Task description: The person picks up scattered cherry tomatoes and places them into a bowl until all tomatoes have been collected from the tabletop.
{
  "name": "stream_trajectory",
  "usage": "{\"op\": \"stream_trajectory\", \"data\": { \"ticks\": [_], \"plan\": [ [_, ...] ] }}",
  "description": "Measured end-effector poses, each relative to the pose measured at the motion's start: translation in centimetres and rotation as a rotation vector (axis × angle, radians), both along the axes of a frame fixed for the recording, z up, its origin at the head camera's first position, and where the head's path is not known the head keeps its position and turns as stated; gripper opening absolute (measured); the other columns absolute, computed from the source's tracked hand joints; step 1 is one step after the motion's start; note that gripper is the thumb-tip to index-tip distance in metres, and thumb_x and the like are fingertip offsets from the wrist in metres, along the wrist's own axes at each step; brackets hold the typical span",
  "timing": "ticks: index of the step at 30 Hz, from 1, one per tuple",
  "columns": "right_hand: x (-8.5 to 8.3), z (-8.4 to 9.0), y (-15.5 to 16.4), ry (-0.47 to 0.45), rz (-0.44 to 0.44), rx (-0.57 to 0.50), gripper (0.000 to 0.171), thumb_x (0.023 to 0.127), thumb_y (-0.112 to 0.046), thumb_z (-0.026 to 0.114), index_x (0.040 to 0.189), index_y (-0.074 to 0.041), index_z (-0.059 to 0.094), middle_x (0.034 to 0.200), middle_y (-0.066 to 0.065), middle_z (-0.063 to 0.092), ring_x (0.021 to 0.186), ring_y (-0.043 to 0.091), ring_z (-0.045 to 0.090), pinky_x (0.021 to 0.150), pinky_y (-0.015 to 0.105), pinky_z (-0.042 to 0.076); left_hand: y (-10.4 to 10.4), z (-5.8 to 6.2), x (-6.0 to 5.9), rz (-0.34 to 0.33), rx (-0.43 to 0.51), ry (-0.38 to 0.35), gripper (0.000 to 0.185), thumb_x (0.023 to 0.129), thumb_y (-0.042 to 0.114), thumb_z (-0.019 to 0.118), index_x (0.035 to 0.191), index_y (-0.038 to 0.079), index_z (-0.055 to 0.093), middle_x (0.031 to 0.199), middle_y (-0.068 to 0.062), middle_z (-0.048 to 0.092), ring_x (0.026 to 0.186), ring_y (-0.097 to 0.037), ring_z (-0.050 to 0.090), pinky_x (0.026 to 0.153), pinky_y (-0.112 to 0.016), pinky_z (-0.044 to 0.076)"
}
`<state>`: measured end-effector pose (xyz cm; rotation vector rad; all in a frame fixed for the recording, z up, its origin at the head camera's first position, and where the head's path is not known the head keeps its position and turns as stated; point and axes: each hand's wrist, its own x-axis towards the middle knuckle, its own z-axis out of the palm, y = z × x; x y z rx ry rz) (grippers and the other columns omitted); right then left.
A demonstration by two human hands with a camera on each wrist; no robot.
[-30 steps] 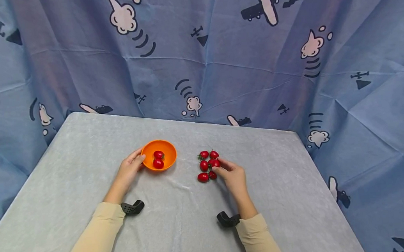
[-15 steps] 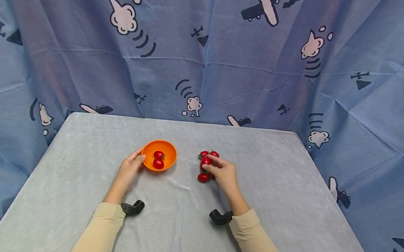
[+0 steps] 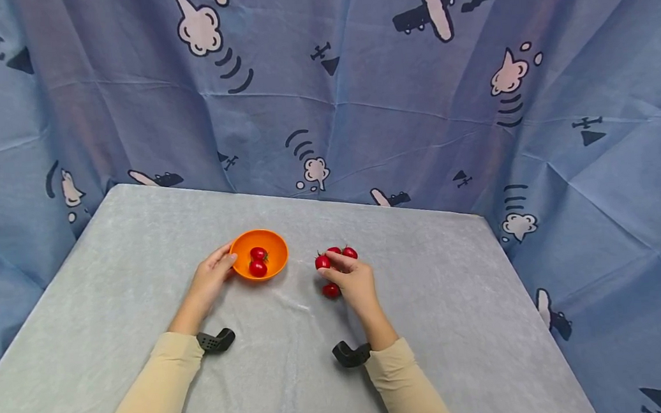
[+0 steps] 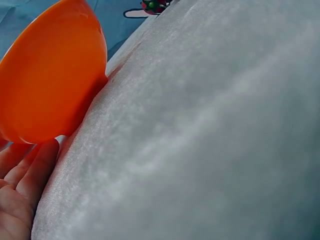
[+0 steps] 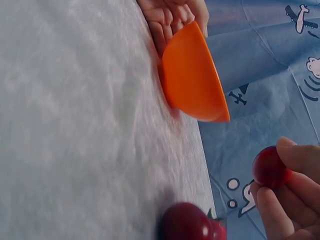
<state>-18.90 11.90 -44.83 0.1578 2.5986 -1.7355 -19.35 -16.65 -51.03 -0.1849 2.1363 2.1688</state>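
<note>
An orange bowl (image 3: 276,247) stands on the table with two cherry tomatoes (image 3: 258,268) inside. My left hand (image 3: 211,280) holds it at its left side, thumb at the rim and fingers along the outer wall. Between thumb and fingertips, my right hand (image 3: 357,288) pinches one red cherry tomato (image 3: 322,262), raised off the table in the right wrist view. Behind and below that hand lie loose cherry tomatoes (image 3: 350,252), one of them (image 3: 331,291) nearer the front; the hand hides others. Two of the loose tomatoes (image 5: 186,222) show at the bottom of the right wrist view.
A pale grey cloth covers the table (image 3: 285,376), with slight creases in front of the bowl. Behind the table's far edge hangs a blue curtain (image 3: 277,108) printed with planes and clouds. Each wrist wears a black device (image 3: 218,341).
My right hand has lifted a cherry tomato from the group and carried it left, toward the bowl. My left hand and the bowl have stayed in place.
</note>
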Motion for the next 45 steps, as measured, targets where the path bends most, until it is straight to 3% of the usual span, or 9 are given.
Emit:
{"op": "stream_trajectory", "data": {
  "ticks": [5, 10, 16, 25, 45],
  "plan": [
    [-0.2, 0.1, -0.9, 0.009, 0.037, -0.048, 0.040, 0.082, -0.020, 0.082, 0.120, -0.013, 0.074, 0.117, 0.009, 0.074, 0.105, 0.021, 0.065, 0.090, 0.031, 0.058, 0.0, 0.2, 0.0, -0.001, 0.000, -0.012, 0.055, 0.105, 0.031, 0.049, 0.154, 0.011, 0.037, 0.157, -0.012, 0.041, 0.119, 0.002, 0.053, 0.088, -0.006, 0.047],
    [-0.4, 0.1, -1.6, 0.016, 0.059, -0.079, 0.042, 0.080, -0.019, 0.083, 0.120, -0.011, 0.073, 0.115, 0.010, 0.074, 0.103, 0.020, 0.069, 0.089, 0.030, 0.059, 0.1, 0.3, 0.0, -0.002, 0.007, -0.024, 0.055, 0.105, 0.031, 0.049, 0.154, 0.012, 0.036, 0.156, -0.012, 0.042, 0.114, 0.007, 0.053, 0.090, -0.008, 0.048],
    [-0.9, 0.4, -2.2, 0.052, 0.083, -0.078, 0.043, 0.079, -0.019, 0.084, 0.120, -0.011, 0.074, 0.116, 0.010, 0.074, 0.110, 0.023, 0.068, 0.094, 0.036, 0.057, 0.1, 0.3, -0.1, -0.007, 0.007, -0.016, 0.055, 0.105, 0.031, 0.049, 0.154, 0.011, 0.037, 0.157, -0.012, 0.041, 0.118, 0.004, 0.052, 0.089, -0.007, 0.048],
    [-1.5, 1.1, -3.3, 0.030, 0.113, -0.097, 0.043, 0.079, -0.020, 0.084, 0.120, -0.012, 0.074, 0.118, 0.009, 0.074, 0.119, 0.021, 0.065, 0.099, 0.039, 0.054, 0.1, 0.0, -0.2, 0.002, 0.033, 0.006, 0.054, 0.105, 0.026, 0.048, 0.153, 0.005, 0.036, 0.155, -0.017, 0.041, 0.102, 0.017, 0.053, 0.087, -0.006, 0.048],
    [-3.0, 1.8, -6.5, 0.033, 0.187, -0.143, 0.039, 0.083, -0.015, 0.081, 0.120, -0.008, 0.073, 0.120, 0.011, 0.073, 0.117, 0.022, 0.067, 0.096, 0.033, 0.056, 0.0, 0.1, 0.0, 0.007, 0.037, 0.001, 0.053, 0.105, 0.025, 0.049, 0.153, 0.006, 0.037, 0.156, -0.015, 0.041, 0.105, 0.016, 0.052, 0.087, -0.005, 0.048]
  ]
}}
